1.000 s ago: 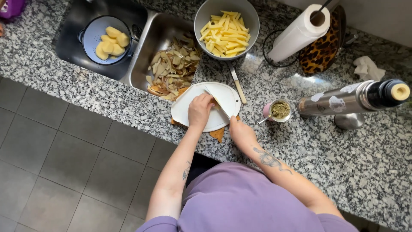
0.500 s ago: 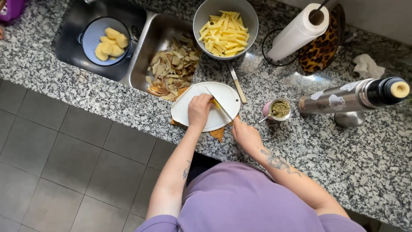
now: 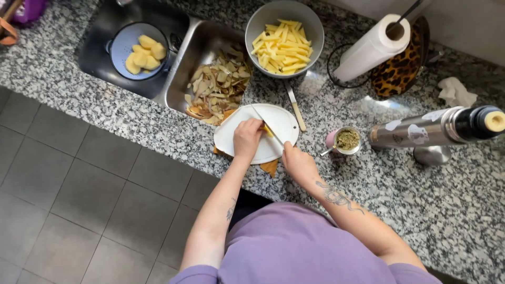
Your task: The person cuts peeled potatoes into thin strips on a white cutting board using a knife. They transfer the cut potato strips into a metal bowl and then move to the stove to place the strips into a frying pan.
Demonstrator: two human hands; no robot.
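On the granite counter, next to the peel-filled sink, sits a white cutting board. Left hand clamps the potato piece down so it won't slide; right hand is wrapped around the knife, blade across it.

Sink: left, peels inside
Bowl of potato sticks: far of cutting board
Cup: right of board

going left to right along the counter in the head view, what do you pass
colander of potatoes → peels → white board → cup → thermos
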